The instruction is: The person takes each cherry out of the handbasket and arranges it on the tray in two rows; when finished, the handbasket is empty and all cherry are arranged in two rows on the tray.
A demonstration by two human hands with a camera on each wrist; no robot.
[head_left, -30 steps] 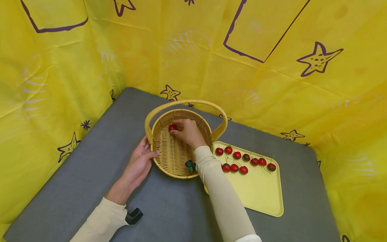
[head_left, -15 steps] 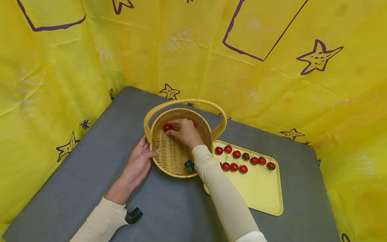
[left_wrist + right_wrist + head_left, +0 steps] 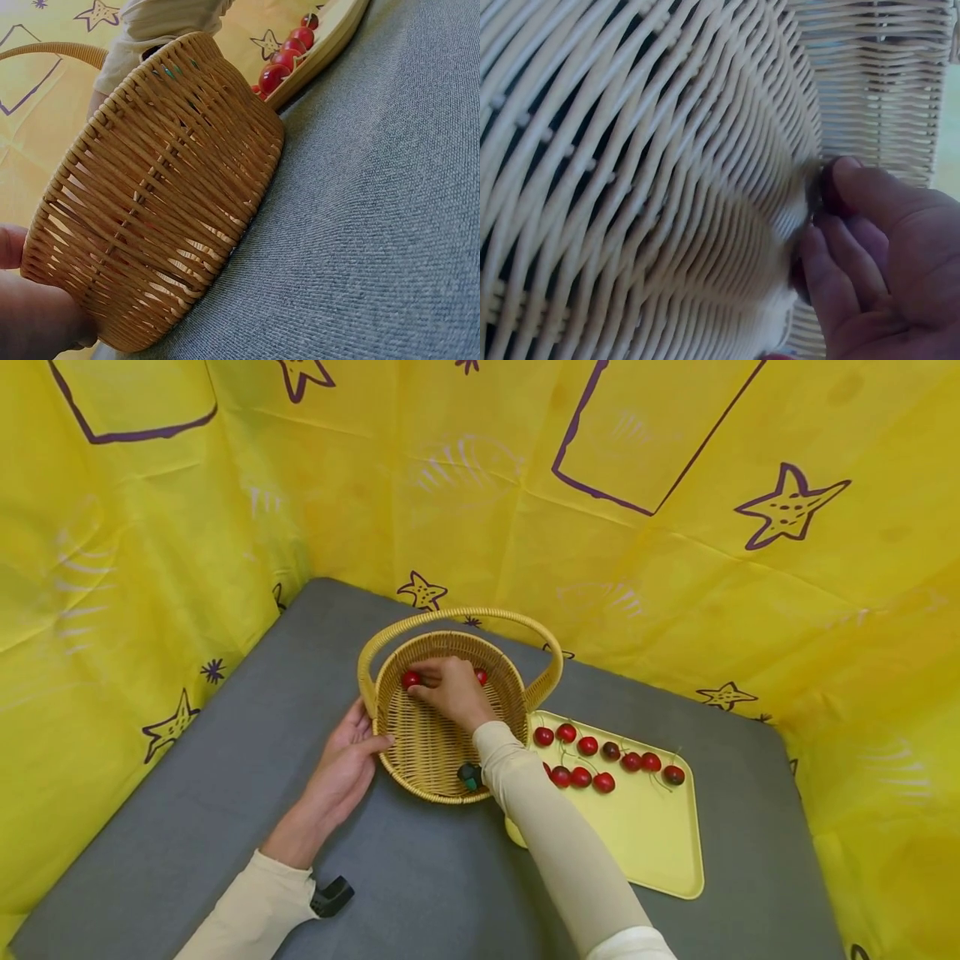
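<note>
A round wicker basket [image 3: 431, 752] with a tall handle stands on the grey surface. My left hand [image 3: 345, 758] holds its left side, thumb over the rim and fingers outside; in the left wrist view the hand [image 3: 41, 315] is at the rim's lower left. Inside the basket, my right hand [image 3: 453, 689] pinches a red cherry [image 3: 410, 680] close to the far left wall. Another cherry [image 3: 481, 676] lies in the basket, just right of that hand. The right wrist view shows the pinched cherry [image 3: 832, 189] under the thumb, with another dark red one [image 3: 800, 279] partly hidden behind the fingers.
Right of the basket, a pale yellow tray [image 3: 652, 843] bears several cherries [image 3: 588, 745] with stems, partly covered by the right sleeve [image 3: 555, 827]. A black wrist device [image 3: 470, 775] overlaps the basket's near side. Yellow patterned cloth [image 3: 480, 510] rises behind the table [image 3: 420, 877].
My right hand has shifted a little left inside the basket with the cherry. The second cherry has come into view from behind it. The left hand keeps its place on the basket.
</note>
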